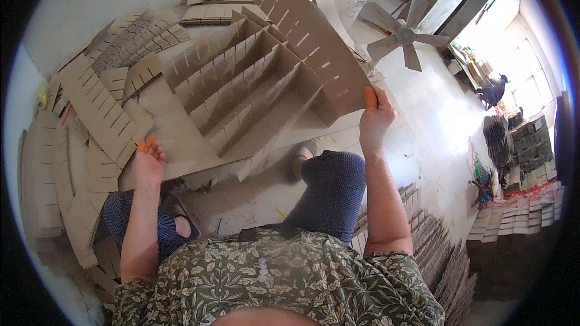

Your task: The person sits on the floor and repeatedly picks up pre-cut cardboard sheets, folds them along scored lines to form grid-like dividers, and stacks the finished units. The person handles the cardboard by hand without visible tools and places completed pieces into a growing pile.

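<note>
My right hand (377, 117), an orange finger cover on one finger, grips the lower corner of a large slotted cardboard sheet (308, 40). That sheet leans over the right side of a cardboard divider grid (240, 81), whose upright strips cross in rows. The grid stands on a flat board (181, 145) in front of my knees. My left hand (150, 158), also with orange finger covers, is at the near end of a slotted cardboard strip (97, 104). Its fingers are curled by the strip's edge; whether they pinch it is hidden.
Stacks of slotted cardboard (140, 36) lie along the wall and at left. A pedestal-style fan (405, 35) stands at upper right. More cardboard strips (430, 240) rest beside my right leg. Farther right are bundled stacks (534, 140) and a seated person (494, 90).
</note>
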### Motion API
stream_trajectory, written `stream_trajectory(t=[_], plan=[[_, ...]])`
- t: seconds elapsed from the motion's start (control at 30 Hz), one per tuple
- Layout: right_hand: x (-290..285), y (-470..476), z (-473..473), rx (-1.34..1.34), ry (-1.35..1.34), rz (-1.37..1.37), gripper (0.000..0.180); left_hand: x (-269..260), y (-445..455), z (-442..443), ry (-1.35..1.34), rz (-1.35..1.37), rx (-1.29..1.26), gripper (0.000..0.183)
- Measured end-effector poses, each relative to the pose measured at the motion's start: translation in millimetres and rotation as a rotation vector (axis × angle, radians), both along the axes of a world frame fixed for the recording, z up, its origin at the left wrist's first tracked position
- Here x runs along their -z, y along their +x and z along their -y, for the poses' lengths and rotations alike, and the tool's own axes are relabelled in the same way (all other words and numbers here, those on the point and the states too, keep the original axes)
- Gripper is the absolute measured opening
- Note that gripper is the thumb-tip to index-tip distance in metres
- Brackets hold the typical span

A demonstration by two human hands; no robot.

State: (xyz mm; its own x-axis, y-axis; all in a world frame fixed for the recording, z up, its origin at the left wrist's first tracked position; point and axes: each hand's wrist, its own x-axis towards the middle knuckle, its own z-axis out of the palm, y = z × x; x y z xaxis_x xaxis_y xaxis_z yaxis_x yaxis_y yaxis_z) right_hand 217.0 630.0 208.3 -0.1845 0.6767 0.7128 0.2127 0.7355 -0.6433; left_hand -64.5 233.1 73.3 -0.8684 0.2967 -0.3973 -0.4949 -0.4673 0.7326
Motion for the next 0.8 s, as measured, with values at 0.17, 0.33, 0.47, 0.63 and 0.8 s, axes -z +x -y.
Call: stream_trajectory(t=[0.17, 0.33, 0.47, 0.63, 0.8], plan=[[-3, -12, -2, -0.214, -0.088, -0.24, 0.01, -26, 25, -13, -0.121, -0.111, -0.006, 0.032], [-19, -33, 34, -0.376, -0.525, -0.268, 0.013, -56, 47, -19, -0.175, -0.226, -0.056, 0.028], [-26, -83, 90, -0.652, -0.79, -0.147, 0.013, -65, 38, 19, -0.64, -0.754, -0.444, 0.034], [-32, -153, 177, -0.943, -1.076, -0.147, 0.017, -69, -22, 79, -1.282, -0.8, -0.702, 0.069], [-6, -222, 262, -1.041, -1.235, -0.169, 0.017, -83, -45, 89, -1.481, -0.498, -0.333, 0.082]])
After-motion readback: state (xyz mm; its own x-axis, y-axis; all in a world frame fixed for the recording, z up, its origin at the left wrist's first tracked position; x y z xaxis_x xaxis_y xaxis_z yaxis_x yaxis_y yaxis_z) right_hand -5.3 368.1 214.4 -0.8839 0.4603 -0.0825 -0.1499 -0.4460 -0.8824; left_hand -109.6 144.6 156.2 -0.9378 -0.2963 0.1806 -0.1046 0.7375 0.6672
